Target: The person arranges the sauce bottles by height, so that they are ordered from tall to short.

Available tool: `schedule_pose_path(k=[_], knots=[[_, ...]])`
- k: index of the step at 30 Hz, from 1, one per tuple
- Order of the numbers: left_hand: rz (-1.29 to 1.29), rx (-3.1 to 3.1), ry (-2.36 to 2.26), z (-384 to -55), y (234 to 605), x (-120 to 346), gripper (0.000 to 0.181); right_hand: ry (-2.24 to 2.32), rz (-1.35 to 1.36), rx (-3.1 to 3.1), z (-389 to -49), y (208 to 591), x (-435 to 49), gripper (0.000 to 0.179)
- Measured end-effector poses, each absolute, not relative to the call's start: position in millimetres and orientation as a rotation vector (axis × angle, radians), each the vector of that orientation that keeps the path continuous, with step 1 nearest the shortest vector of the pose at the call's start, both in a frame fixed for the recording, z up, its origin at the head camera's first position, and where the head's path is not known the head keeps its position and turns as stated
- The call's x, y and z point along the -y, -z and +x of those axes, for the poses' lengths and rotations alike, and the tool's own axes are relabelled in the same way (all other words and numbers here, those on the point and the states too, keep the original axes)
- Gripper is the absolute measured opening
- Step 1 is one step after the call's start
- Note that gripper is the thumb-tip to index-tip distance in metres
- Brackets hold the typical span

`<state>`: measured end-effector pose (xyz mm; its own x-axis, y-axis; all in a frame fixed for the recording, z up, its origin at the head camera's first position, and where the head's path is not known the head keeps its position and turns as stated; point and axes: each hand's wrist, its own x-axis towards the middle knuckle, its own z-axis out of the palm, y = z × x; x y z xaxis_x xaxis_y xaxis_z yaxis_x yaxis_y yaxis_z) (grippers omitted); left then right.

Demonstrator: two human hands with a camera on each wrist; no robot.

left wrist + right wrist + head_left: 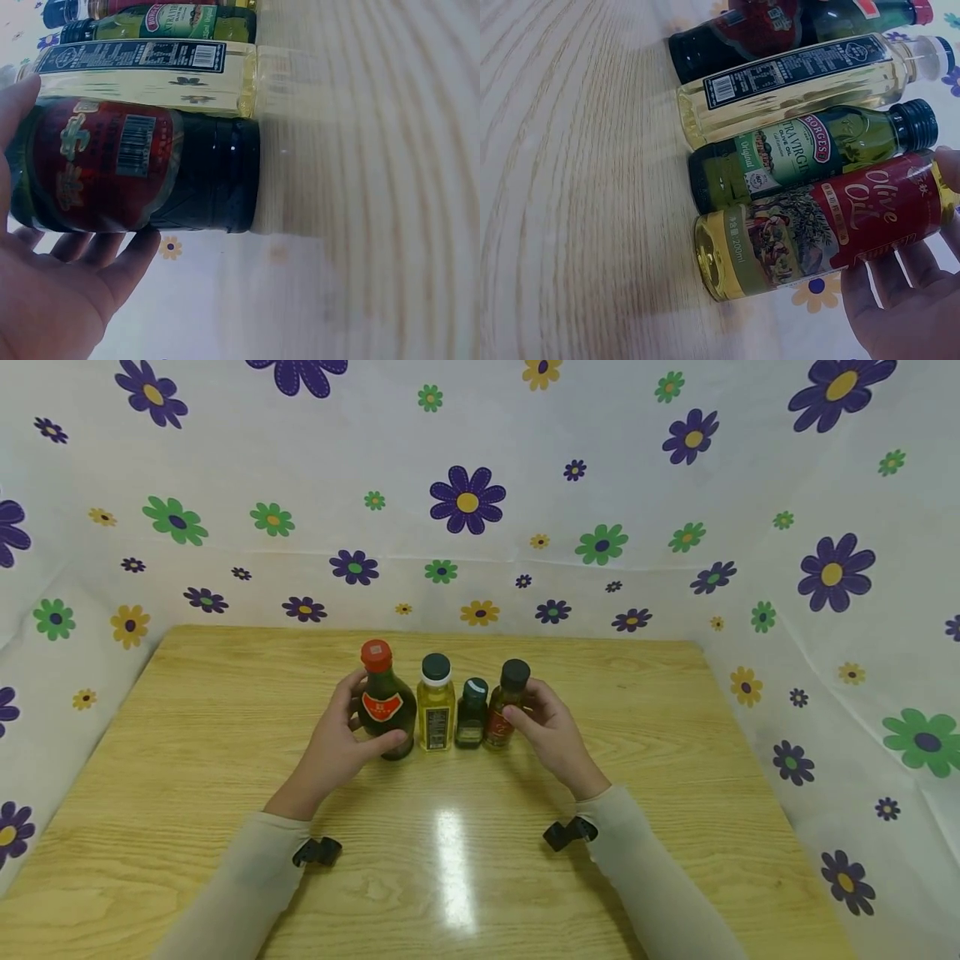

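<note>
Four bottles stand side by side in a close row. At the left end is a dark bottle with a red cap and red label (386, 706); my left hand (330, 752) holds it, thumb in front and fingers round the far side. Beside it stands a bottle of pale yellow oil (436, 710) with a dark cap, then a small green olive oil bottle (787, 154). At the right end my right hand (557, 739) grips a red-labelled olive oil bottle (817, 225) between thumb and fingers. All the bases rest on the table.
The wooden table (187, 727) reaches back to a white sheet with printed flowers (510, 435), which also hangs along both sides. Black camera mounts (570, 833) are strapped at the wrists. A light reflection lies on the tabletop in front of the bottles.
</note>
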<state>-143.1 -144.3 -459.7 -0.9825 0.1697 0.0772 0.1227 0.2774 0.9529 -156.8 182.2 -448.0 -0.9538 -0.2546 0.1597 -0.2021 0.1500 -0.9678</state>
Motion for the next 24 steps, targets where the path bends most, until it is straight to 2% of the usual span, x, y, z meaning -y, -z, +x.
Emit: schedule_pose_path(k=[15,24], knots=[[0.222,-2.485,-1.819,-141.7,460.5,142.1,0.088,2.015,-0.482,-2.318,-154.1,450.8,-181.6,0.037],[0.155,-2.497,-1.800,-142.4,463.0,142.8,0.094,2.030,-0.495,-2.306,-154.5,451.3,-181.2,0.038]])
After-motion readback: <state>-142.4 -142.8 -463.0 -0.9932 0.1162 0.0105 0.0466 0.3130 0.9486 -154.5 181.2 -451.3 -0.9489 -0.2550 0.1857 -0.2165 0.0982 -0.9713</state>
